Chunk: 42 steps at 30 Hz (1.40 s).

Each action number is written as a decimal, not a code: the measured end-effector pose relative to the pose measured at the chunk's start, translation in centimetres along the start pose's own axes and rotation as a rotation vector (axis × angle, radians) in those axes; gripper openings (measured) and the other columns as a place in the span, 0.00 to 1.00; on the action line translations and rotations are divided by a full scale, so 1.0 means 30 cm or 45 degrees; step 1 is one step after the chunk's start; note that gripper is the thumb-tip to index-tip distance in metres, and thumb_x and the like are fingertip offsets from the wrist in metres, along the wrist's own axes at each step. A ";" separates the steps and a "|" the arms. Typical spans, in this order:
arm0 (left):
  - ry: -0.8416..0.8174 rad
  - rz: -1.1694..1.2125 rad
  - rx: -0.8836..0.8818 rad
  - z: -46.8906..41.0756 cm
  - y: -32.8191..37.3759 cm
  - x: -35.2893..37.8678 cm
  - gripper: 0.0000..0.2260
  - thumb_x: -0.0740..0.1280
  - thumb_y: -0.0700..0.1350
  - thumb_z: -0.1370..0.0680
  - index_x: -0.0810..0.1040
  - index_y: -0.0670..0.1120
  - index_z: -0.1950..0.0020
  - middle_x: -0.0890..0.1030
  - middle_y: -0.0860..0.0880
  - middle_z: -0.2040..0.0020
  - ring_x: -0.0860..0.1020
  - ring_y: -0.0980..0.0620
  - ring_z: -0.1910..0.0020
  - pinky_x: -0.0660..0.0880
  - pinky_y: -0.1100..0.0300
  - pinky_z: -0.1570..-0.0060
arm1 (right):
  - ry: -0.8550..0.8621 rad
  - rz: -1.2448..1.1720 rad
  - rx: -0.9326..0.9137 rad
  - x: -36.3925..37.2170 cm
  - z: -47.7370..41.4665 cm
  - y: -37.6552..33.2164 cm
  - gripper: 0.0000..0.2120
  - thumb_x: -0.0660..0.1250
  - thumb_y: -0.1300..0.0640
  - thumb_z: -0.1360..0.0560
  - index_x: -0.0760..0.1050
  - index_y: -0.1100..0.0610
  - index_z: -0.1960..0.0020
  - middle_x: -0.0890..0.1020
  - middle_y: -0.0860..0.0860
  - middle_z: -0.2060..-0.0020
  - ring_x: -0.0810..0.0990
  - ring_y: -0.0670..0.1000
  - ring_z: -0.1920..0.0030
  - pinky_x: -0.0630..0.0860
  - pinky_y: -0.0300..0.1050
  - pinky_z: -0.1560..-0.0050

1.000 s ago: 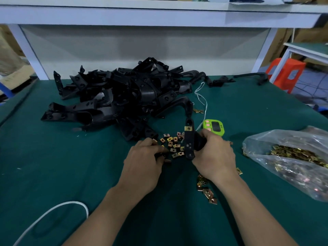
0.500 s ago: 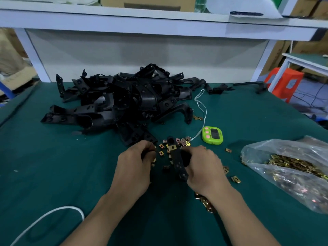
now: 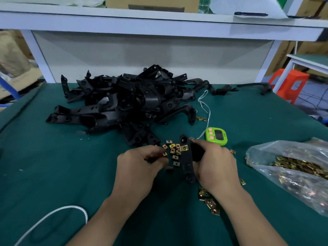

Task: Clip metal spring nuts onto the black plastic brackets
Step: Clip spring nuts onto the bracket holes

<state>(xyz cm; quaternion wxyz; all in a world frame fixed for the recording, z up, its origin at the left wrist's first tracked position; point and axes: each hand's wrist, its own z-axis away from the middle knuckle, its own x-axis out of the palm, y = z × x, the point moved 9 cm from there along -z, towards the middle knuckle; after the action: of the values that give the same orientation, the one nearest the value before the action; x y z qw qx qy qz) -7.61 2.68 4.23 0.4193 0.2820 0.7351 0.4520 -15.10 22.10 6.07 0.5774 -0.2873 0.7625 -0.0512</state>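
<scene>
Item: black bracket, held in my right grip, long axis pointing away from me, one clipped nut near its far end. Left grip: fingers curled, contents unclear. It sits at the loose spring nuts, just left of the bracket.

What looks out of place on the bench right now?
Nuts are scattered off the working pile: a clump near the right hand, one beside the bag, a few near the cord behind the timer. Nothing looks damaged.
</scene>
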 end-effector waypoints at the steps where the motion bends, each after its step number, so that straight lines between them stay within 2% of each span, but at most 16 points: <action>1: 0.008 0.035 -0.003 0.002 0.001 -0.005 0.13 0.81 0.43 0.31 0.86 0.63 0.59 0.84 0.64 0.64 0.82 0.66 0.61 0.73 0.78 0.61 | -0.002 0.006 0.008 0.002 -0.002 0.009 0.19 0.74 0.54 0.30 0.79 0.40 0.41 0.86 0.49 0.59 0.82 0.60 0.55 0.71 0.47 0.61; 7: -0.025 0.172 -0.054 -0.006 0.008 -0.011 0.11 0.80 0.43 0.30 0.86 0.60 0.61 0.85 0.58 0.65 0.83 0.61 0.64 0.75 0.73 0.63 | -0.040 0.012 0.025 0.029 0.000 0.009 0.15 0.73 0.52 0.30 0.80 0.41 0.45 0.84 0.48 0.63 0.81 0.60 0.58 0.69 0.47 0.63; 13: -0.064 0.231 -0.158 -0.007 -0.022 -0.002 0.07 0.75 0.48 0.24 0.87 0.62 0.55 0.86 0.56 0.63 0.83 0.59 0.63 0.75 0.71 0.64 | -0.040 0.015 0.028 0.037 0.004 0.006 0.22 0.75 0.51 0.31 0.79 0.38 0.39 0.85 0.50 0.60 0.81 0.61 0.56 0.66 0.46 0.62; 16: -0.073 0.365 -0.196 -0.009 -0.026 -0.001 0.08 0.76 0.45 0.25 0.88 0.59 0.55 0.85 0.51 0.65 0.82 0.57 0.66 0.75 0.71 0.63 | -0.060 0.035 0.037 0.047 0.001 0.009 0.22 0.75 0.50 0.31 0.79 0.38 0.38 0.85 0.50 0.58 0.81 0.62 0.54 0.67 0.46 0.61; 19: -0.125 0.643 -0.311 -0.005 -0.036 0.011 0.07 0.76 0.39 0.25 0.88 0.51 0.55 0.85 0.46 0.65 0.82 0.55 0.66 0.76 0.69 0.64 | -0.063 0.038 0.026 0.050 0.004 0.007 0.22 0.75 0.49 0.31 0.79 0.38 0.38 0.85 0.49 0.58 0.81 0.61 0.54 0.67 0.46 0.61; 23: -0.230 0.874 -0.419 0.005 -0.041 0.037 0.10 0.74 0.32 0.26 0.88 0.46 0.53 0.84 0.46 0.62 0.84 0.52 0.60 0.81 0.63 0.59 | -0.066 0.019 0.033 0.043 0.009 0.004 0.21 0.75 0.50 0.31 0.80 0.38 0.39 0.86 0.49 0.58 0.82 0.61 0.54 0.68 0.47 0.61; 31: -0.288 0.789 -0.434 0.004 -0.042 0.050 0.13 0.71 0.32 0.23 0.89 0.49 0.52 0.81 0.49 0.62 0.82 0.53 0.60 0.79 0.64 0.57 | -0.129 0.070 0.056 0.054 0.012 0.002 0.24 0.73 0.52 0.30 0.78 0.38 0.35 0.85 0.49 0.54 0.81 0.59 0.52 0.68 0.46 0.60; 36: -0.547 0.637 -0.362 0.032 -0.003 0.084 0.13 0.68 0.34 0.21 0.89 0.49 0.51 0.80 0.51 0.63 0.77 0.57 0.61 0.76 0.67 0.56 | 0.003 0.026 0.091 0.027 0.013 0.011 0.21 0.74 0.52 0.30 0.79 0.39 0.38 0.86 0.50 0.58 0.81 0.61 0.54 0.67 0.47 0.60; 39: -0.589 0.575 -0.379 0.046 -0.005 0.094 0.12 0.67 0.37 0.20 0.88 0.51 0.51 0.78 0.53 0.65 0.75 0.57 0.63 0.74 0.64 0.57 | 0.014 0.021 0.081 0.028 0.015 0.005 0.22 0.74 0.51 0.30 0.78 0.40 0.37 0.86 0.51 0.58 0.82 0.61 0.54 0.69 0.48 0.60; 42: -0.569 0.599 -0.412 0.050 -0.010 0.098 0.14 0.67 0.36 0.20 0.88 0.53 0.48 0.78 0.52 0.63 0.76 0.56 0.62 0.74 0.61 0.55 | 0.011 0.039 0.079 0.031 0.016 -0.001 0.22 0.73 0.51 0.29 0.78 0.40 0.36 0.86 0.50 0.58 0.82 0.60 0.54 0.69 0.47 0.60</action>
<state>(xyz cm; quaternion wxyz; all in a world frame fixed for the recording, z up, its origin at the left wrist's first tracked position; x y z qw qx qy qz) -7.75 5.53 2.53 0.4933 0.4652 0.4591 0.5740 -14.82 21.73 5.16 0.5835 -0.2573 0.7673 -0.0674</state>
